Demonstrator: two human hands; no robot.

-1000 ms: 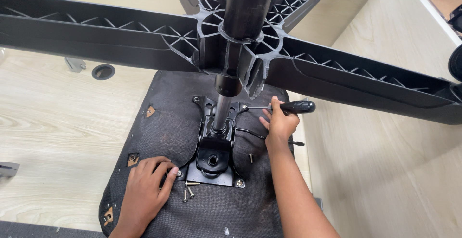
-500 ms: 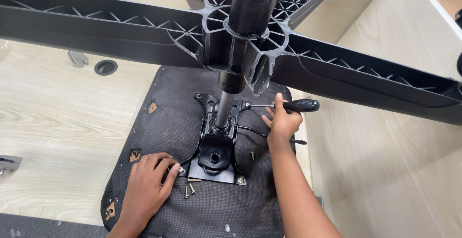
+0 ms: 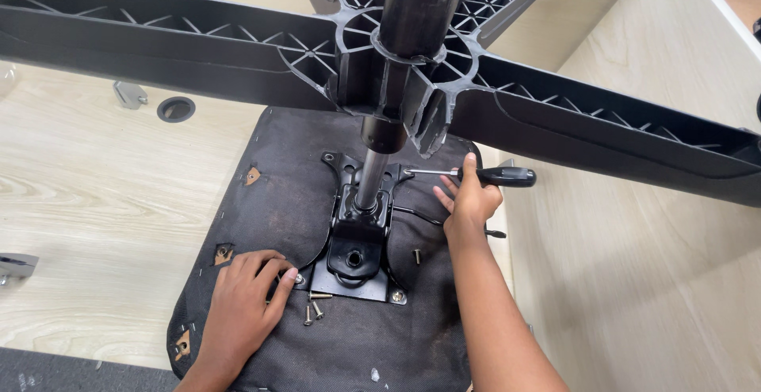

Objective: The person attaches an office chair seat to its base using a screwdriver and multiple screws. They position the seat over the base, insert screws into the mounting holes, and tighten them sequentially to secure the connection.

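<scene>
I see a pale wooden tabletop [image 3: 95, 202] — an upturned black chair seat [image 3: 285, 170] lies flat on it, metal bracket [image 3: 16, 265] nearby.

We see a pale wooden desk [image 3: 95, 202] carrying a round black grommet hole [image 3: 176, 109] near its far edge, with a small grey metal bracket [image 3: 129, 94] just beside it on the left. Another metal bracket [image 3: 16, 266] juts in at the left edge. A pale wood panel [image 3: 634, 265] stands along the right side.

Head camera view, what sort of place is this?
Probably an office or workshop: an upturned chair seat lies on a pale wood desk with a cable hole, and the right hand holds a screwdriver.
</scene>
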